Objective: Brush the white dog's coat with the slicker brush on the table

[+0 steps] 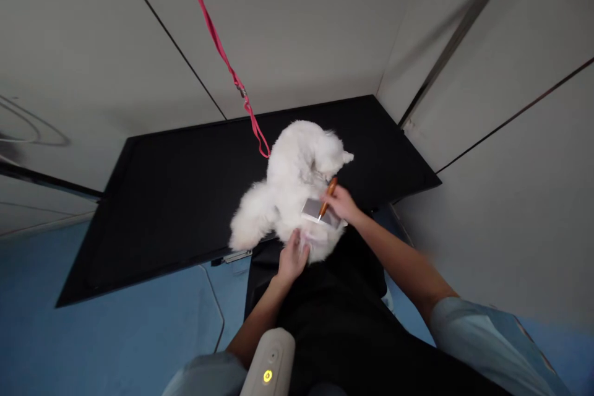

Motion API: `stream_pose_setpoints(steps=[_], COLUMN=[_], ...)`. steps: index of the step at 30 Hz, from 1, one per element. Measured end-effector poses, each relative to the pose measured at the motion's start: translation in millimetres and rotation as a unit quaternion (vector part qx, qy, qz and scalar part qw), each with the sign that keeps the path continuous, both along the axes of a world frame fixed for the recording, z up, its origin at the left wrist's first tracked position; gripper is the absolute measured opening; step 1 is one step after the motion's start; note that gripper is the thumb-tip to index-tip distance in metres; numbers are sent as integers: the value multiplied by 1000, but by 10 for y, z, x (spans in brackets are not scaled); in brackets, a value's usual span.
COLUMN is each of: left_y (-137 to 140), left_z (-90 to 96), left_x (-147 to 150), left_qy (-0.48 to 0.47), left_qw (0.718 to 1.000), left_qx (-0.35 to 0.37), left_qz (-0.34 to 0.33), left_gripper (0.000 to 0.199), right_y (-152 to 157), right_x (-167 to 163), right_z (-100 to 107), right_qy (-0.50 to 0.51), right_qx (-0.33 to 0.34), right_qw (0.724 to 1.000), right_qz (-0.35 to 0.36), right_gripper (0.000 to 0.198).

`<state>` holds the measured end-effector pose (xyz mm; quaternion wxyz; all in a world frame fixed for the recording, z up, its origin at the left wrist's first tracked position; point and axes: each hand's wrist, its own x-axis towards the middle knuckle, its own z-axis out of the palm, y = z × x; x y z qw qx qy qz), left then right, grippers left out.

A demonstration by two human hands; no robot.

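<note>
A white long-haired animal (290, 167), a cat or small dog, is on the black table with its head turned toward the right and its bushy tail (253, 216) to the left. My right hand (342, 203) grips the wooden handle of a slicker brush (312, 207). The brush's flat head lies against the fur of the animal's near side. Just below and left of the brush, my left hand (293, 257) is closed on the fur at the near edge of the body. Pinkish skin shows through beside its fingers, whose tips are partly hidden in the fur.
A pink leash (218, 43) hangs from above down to the animal's back. The black grooming table (185, 198) stands against pale wall panels. A white device with a yellow light (270, 362) is close to my chest. The floor (153, 328) is blue.
</note>
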<state>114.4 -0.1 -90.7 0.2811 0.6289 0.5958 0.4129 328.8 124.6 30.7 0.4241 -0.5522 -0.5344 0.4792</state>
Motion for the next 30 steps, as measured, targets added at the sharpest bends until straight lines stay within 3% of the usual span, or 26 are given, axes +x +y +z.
stream_pose_setpoints(steps=[2, 3, 5, 7, 8, 11, 12, 14, 16, 17, 21, 23, 25, 26, 30], left_y=[-7, -11, -28, -57, -76, -146, -171, -221, -266, -285, -328, -334, -335, -335, -326], left_z=[14, 22, 34, 39, 41, 49, 53, 58, 58, 56, 37, 24, 12, 7, 1], left_x=[-64, -84, -87, -51, -27, 42, 63, 112, 172, 205, 303, 310, 292, 277, 210], left_qy=[51, 68, 79, 65, 57, 57, 62, 69, 72, 74, 51, 31, 23, 21, -12], left_qw=[996, 992, 989, 988, 987, 983, 982, 983, 985, 987, 992, 992, 994, 995, 996], left_qx=[-5, 1, 32, 72, 90, 124, 128, 121, 103, 95, 102, 107, 93, 83, 72], left_qz=[-76, -102, -124, -120, -118, -123, -125, -123, -114, -105, -60, -58, -61, -59, -52], left_gripper=[51, 49, 44, 40, 39, 40, 40, 41, 42, 42, 39, 38, 38, 40, 44], right_y=[53, 68, 76, 99, 130, 254, 281, 294, 289, 296, 339, 304, 253, 237, 211], right_x=[40, 45, 7, -62, -90, -134, -149, -203, -282, -322, -432, -468, -500, -511, -511], right_z=[-18, -22, -20, 7, 35, 156, 196, 256, 295, 315, 421, 454, 455, 450, 421], right_qy=[10, 17, 27, 22, 14, -12, -19, -35, -65, -85, -149, -159, -172, -182, -203], right_qx=[45, 70, 77, 34, 20, 68, 94, 107, 73, 59, 118, 139, 114, 99, 131], right_qw=[993, 991, 997, 993, 992, 998, 995, 987, 963, 957, 972, 958, 934, 930, 957], right_qz=[-109, -113, -5, 115, 123, 2, -2, 115, 252, 270, 139, 196, 292, 304, 162], right_gripper=[18, 19, 22, 24, 24, 23, 23, 23, 21, 21, 16, 17, 16, 16, 16])
